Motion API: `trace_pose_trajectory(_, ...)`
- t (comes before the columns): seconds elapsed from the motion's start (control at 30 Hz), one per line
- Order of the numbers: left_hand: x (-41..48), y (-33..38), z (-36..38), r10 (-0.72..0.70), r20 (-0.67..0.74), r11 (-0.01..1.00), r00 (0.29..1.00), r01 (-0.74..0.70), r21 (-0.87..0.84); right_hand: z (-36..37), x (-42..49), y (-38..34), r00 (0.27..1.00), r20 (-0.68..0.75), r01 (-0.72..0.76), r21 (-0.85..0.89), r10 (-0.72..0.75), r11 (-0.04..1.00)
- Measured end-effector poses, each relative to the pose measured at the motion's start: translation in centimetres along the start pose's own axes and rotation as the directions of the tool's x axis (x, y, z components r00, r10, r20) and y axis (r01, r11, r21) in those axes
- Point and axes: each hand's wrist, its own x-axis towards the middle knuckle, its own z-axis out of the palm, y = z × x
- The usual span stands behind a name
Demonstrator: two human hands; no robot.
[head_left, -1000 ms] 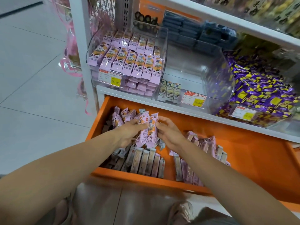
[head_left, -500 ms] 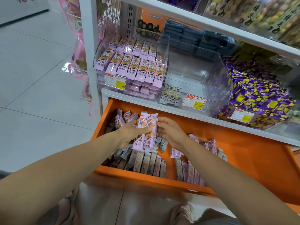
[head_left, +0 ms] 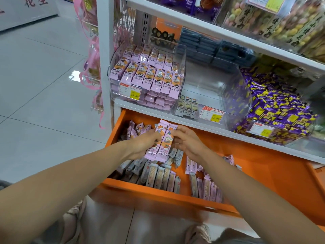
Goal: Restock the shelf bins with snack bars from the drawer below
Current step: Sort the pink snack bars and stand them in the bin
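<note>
Pink snack bars (head_left: 162, 140) held upright over orange drawer (head_left: 263, 166).
Clamped between left hand (head_left: 140, 147) and right hand (head_left: 189, 143), fingers (head_left: 178, 133) of both curled onto the wrappers' side edges.

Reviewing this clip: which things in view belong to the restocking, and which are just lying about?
Job: left hand and right hand, both holding pink snack bars; orange drawer; stocked pink-bar bin; near-empty middle bin.
Lying about: purple candies, dark blue packs, pink ribbons.

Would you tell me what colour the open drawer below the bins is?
The drawer is orange; head view.
</note>
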Motion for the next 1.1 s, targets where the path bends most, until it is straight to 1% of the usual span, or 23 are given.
trace_pose_trajectory(0.27,-0.5,1.0,-2.2,0.046,-0.041,0.999,0.998,-0.046,0.006,0.4,0.2,-2.0,0.998,0.018,0.055,-0.062,-0.054,0.997)
trace_pose_trajectory(0.4,-1.2,2.3,-2.2,0.051,-0.034,0.995,0.998,-0.053,-0.082,1.2,0.1,-3.4,0.991,-0.056,0.109,-0.159,-0.119,0.981)
trace_pose_trajectory(0.5,-1.6,3.0,-2.2,0.053,-0.088,0.987,0.995,-0.065,-0.148,2.0,-0.6,-3.8,0.975,-0.092,0.180,-0.192,-0.200,0.965)
trace_pose_trajectory(0.53,-1.7,3.2,-2.3,0.051,-0.134,0.983,0.990,-0.073,-0.170,2.2,-0.9,-3.8,0.970,-0.088,0.202,-0.227,-0.227,0.953)
trace_pose_trajectory(0.6,-1.8,3.8,-2.4,0.031,-0.224,0.966,0.974,-0.087,-0.245,2.9,-1.8,-3.7,0.960,-0.034,0.247,-0.359,-0.277,0.900)
trace_pose_trajectory(0.7,-2.2,5.0,-2.5,-0.017,-0.277,0.916,0.961,-0.096,-0.390,4.2,-3.1,-3.5,0.934,0.041,0.315,-0.563,-0.355,0.764)
trace_pose_trajectory(0.8,-2.5,5.9,-2.4,-0.033,-0.263,0.896,0.964,-0.088,-0.435,5.2,-3.6,-3.8,0.892,0.028,0.359,-0.648,-0.450,0.672)
trace_pose_trajectory(0.93,-3.1,7.2,-2.5,-0.019,-0.238,0.910,0.971,-0.082,-0.407,6.0,-3.7,-4.5,0.849,-0.026,0.366,-0.692,-0.528,0.623)
trace_pose_trajectory(1.03,-3.8,8.7,-2.8,0.054,-0.185,0.919,0.981,-0.121,-0.374,6.5,-3.0,-5.4,0.813,-0.100,0.361,-0.686,-0.573,0.632)
trace_pose_trajectory(1.1,-4.1,9.7,-3.4,0.127,-0.148,0.937,0.981,-0.168,-0.307,6.9,-2.2,-6.7,0.792,-0.162,0.359,-0.657,-0.588,0.664)
